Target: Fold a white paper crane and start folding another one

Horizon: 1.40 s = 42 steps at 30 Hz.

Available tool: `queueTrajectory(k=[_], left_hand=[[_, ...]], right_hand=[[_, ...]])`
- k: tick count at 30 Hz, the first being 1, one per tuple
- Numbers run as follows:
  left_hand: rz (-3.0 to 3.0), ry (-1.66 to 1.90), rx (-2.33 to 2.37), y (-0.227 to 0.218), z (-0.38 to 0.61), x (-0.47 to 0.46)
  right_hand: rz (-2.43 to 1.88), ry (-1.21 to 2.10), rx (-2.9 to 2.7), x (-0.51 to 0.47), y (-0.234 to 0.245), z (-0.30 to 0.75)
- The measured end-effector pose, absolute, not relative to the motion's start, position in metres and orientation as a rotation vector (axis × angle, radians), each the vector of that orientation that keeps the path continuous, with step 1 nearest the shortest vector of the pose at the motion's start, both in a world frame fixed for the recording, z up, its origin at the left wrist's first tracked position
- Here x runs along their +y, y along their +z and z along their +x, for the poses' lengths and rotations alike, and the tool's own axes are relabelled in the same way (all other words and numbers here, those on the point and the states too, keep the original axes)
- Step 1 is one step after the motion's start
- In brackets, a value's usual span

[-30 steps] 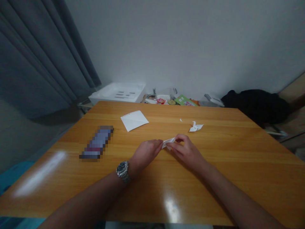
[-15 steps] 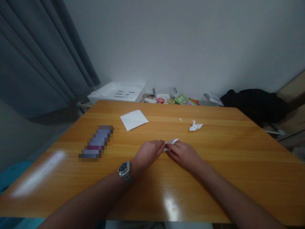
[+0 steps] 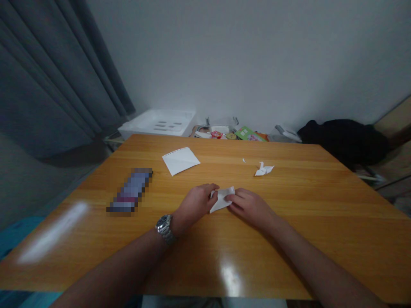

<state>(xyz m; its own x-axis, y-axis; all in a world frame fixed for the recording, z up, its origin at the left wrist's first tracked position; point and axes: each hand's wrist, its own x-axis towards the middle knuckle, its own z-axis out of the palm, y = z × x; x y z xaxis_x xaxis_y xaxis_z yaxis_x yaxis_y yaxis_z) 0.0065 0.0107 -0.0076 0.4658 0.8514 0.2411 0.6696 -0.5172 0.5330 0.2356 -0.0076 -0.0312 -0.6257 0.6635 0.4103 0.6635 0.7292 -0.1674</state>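
Between my hands is a small folded white paper (image 3: 222, 200), held just over the table. My left hand (image 3: 199, 203), with a metal watch (image 3: 165, 227) at its wrist, pinches the paper's left edge. At the right edge, my right hand (image 3: 249, 206) grips it between thumb and fingers. Beyond my right hand a folded paper crane (image 3: 263, 169) sits on the wood. A white sheet (image 3: 181, 161) with a perforated edge lies farther off to the left.
The wooden table (image 3: 192, 256) fills most of the lower view. A blurred-out phone-shaped object (image 3: 131, 191) lies on its left side. A tiny paper scrap (image 3: 243, 160) is near the crane. Behind the far edge stand a white plastic tray (image 3: 160, 122) and a green packet (image 3: 248, 133).
The folded paper has turned and shows a wider, flatter face. My left hand has shifted slightly left, so more of the paper is uncovered between the hands.
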Motion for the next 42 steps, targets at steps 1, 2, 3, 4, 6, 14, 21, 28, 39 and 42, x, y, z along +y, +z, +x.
queueTrajectory(k=[1,2,3,4,6,14,21,28,39,42], left_hand=[[2.338,0.696,1.257,-0.009,0.007,0.011],[2.323,0.695,1.233,-0.009,0.007,0.011],[2.308,0.689,1.211,-0.010,0.007,0.010],[2.295,0.683,1.190,-0.010,0.007,0.010],[2.263,0.675,1.151,-0.009,0.007,0.010],[2.159,0.729,1.102,-0.007,0.005,0.012],[2.006,0.758,1.060,-0.011,0.006,0.011],[1.812,0.849,0.924,-0.024,0.010,0.017],[1.535,0.827,0.875,-0.019,0.013,0.015],[1.376,0.836,0.885,-0.017,0.014,0.014]], right_hand=[[-1.000,0.000,-2.492,-0.008,-0.031,0.235],[-0.987,0.000,-2.502,-0.008,-0.030,0.235],[-0.977,0.000,-2.513,-0.008,-0.030,0.235],[-0.968,0.002,-2.521,-0.008,-0.029,0.234],[-0.968,0.000,-2.529,-0.009,-0.029,0.234],[-0.997,0.008,-2.525,-0.005,-0.028,0.241],[-0.992,0.078,-2.455,-0.009,-0.025,0.242],[-1.065,0.076,-2.424,-0.013,-0.018,0.240],[-1.017,0.031,-2.471,-0.008,-0.023,0.244],[-1.004,-0.059,-2.518,-0.012,-0.019,0.245]])
